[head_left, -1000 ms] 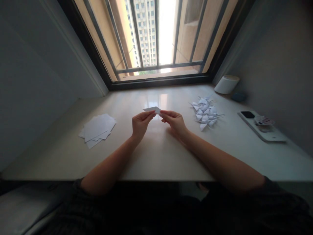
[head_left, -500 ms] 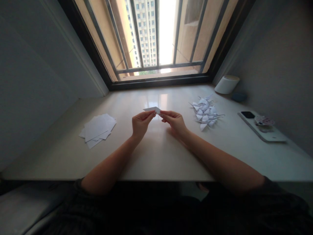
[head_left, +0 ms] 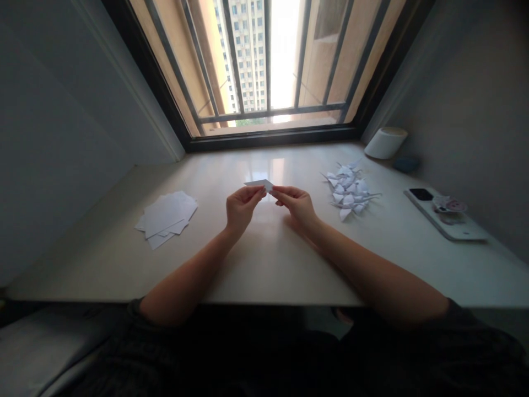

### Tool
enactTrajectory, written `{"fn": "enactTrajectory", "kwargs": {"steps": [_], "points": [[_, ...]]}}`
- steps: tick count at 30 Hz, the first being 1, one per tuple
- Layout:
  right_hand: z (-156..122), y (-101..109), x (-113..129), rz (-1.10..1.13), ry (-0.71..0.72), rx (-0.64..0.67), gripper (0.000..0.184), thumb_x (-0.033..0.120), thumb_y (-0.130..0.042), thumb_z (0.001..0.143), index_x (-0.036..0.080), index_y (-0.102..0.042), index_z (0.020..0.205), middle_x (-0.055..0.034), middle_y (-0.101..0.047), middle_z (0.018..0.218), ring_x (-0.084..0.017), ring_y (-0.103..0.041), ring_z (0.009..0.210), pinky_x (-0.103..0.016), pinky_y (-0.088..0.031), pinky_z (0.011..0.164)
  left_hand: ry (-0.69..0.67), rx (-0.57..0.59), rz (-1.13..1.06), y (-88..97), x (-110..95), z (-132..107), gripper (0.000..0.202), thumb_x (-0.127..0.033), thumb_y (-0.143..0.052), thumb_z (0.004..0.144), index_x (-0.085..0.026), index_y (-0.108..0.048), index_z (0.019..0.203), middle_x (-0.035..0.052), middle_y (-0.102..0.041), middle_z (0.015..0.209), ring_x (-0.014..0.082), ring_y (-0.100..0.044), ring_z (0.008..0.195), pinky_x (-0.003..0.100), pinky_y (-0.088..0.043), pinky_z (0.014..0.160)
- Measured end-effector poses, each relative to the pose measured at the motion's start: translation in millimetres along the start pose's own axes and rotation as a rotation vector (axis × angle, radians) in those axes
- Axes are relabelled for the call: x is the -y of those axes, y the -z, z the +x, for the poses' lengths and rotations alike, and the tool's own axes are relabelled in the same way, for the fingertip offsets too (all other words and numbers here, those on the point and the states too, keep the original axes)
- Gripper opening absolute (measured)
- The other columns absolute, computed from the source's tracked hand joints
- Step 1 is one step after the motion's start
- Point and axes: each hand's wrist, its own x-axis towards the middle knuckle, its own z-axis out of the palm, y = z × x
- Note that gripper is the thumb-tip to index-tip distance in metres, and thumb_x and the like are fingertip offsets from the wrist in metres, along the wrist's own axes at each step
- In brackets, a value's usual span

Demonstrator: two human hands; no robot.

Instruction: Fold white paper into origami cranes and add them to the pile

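Observation:
A small folded piece of white paper (head_left: 258, 183) is held just above the pale tabletop (head_left: 264, 259), in front of the window. My left hand (head_left: 241, 208) pinches its near left edge with thumb and fingertips. My right hand (head_left: 296, 204) pinches its right end the same way. Both hands are closed on the paper, their fingertips almost touching. Both forearms reach in from the near edge of the table.
A loose stack of white paper sheets (head_left: 166, 218) lies to the left. A heap of several folded white paper shapes (head_left: 349, 190) lies to the right. Farther right are a phone (head_left: 444, 214), a white roll (head_left: 385, 143) and a small dark object (head_left: 405, 164). A barred window (head_left: 268, 66) rises behind.
The hands and the folded paper have barely moved; the view has shifted slightly.

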Motion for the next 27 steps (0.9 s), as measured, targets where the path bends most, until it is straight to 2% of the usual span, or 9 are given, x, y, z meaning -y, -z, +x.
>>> {"fn": "enactTrajectory", "kwargs": {"steps": [5, 8, 12, 19, 27], "points": [[-1.7, -0.6, 2.0, -0.027, 0.015, -0.013, 0.025, 0.037, -0.084, 0.056, 0.024, -0.076, 0.076, 0.0003, -0.07, 0.065, -0.011, -0.055, 0.055, -0.029, -0.044, 0.059, -0.016, 0.007, 0.023, -0.5, -0.7, -1.6, 0.031, -0.035, -0.078, 0.069, -0.017, -0.067, 0.091, 0.0054, -0.074, 0.082, 0.0175, -0.071, 0.075, 0.032, -0.056, 0.075], [-1.7, -0.4, 2.0, -0.056, 0.014, -0.02, 0.03, 0.041, -0.083, 0.056, 0.023, -0.075, 0.079, -0.0003, -0.071, 0.067, -0.012, -0.055, 0.055, -0.03, -0.046, 0.059, -0.013, -0.009, 0.002, -0.7, -0.1, -2.1, 0.044, -0.035, -0.079, 0.067, -0.021, -0.053, 0.099, 0.0012, -0.073, 0.074, 0.0175, -0.071, 0.072, 0.03, -0.055, 0.071], [-0.8, 0.4, 1.8, -0.045, -0.006, -0.04, 0.04, 0.042, -0.084, 0.054, 0.021, -0.071, 0.086, 0.0021, -0.068, 0.061, -0.011, -0.054, 0.053, -0.029, -0.046, 0.059, 0.022, -0.005, -0.035, -0.5, 1.1, -1.2, 0.055, -0.036, -0.08, 0.067, -0.025, -0.039, 0.102, -0.0009, -0.072, 0.071, 0.0188, -0.072, 0.071, 0.03, -0.056, 0.07], [-1.2, -0.4, 2.0, 0.01, -0.019, -0.02, 0.047, 0.042, -0.083, 0.057, 0.021, -0.061, 0.093, 0.0014, -0.071, 0.067, -0.01, -0.056, 0.052, -0.027, -0.044, 0.059, 0.078, -0.033, -0.047, -0.9, -0.9, 0.5, 0.064, -0.036, -0.081, 0.065, -0.024, -0.038, 0.111, -0.0012, -0.071, 0.068, 0.0202, -0.072, 0.069, 0.035, -0.056, 0.073], [2.0, -0.8, -4.7, 0.0, -0.02, -0.004, 0.056, 0.05, -0.079, 0.059, 0.023, -0.059, 0.105, -0.0001, -0.073, 0.076, -0.01, -0.056, 0.053, -0.028, -0.045, 0.061, 0.114, -0.081, -0.042, 0.3, -0.5, 2.1, 0.064, -0.037, -0.081, 0.063, -0.023, -0.039, 0.11, -0.0012, -0.071, 0.068, 0.0192, -0.072, 0.069, 0.034, -0.056, 0.073]]}}
